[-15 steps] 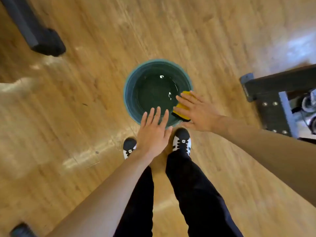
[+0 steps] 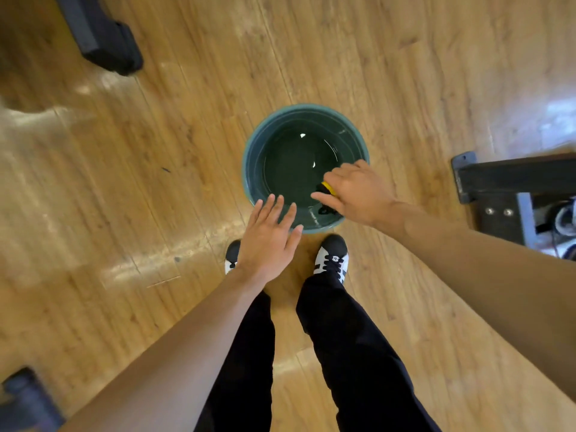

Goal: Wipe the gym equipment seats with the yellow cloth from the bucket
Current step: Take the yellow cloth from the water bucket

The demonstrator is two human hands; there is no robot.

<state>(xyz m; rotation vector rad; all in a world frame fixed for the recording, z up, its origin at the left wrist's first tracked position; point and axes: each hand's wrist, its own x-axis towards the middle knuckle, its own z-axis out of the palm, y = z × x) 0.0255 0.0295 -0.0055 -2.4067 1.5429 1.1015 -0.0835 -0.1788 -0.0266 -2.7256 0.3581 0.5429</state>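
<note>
A round teal bucket (image 2: 258,145) with dark water stands on the wooden floor just ahead of my feet. The yellow cloth (image 2: 328,187), with a dark edge, hangs at the bucket's right near rim and is mostly hidden. My right hand (image 2: 355,194) is curled over it and grips it. My left hand (image 2: 269,241) hovers flat over the near rim, fingers straight and spread, holding nothing. No seat is in view.
A dark metal machine frame (image 2: 511,185) with bolts stands on the floor at the right. Another black machine foot (image 2: 106,42) lies at the upper left, and a dark object (image 2: 25,400) sits at the lower left corner. My black-and-white shoes (image 2: 332,260) stand close behind the bucket.
My right hand's fingers have curled down around the yellow cloth, which now shows far less. My left hand stays flat over the near rim.
</note>
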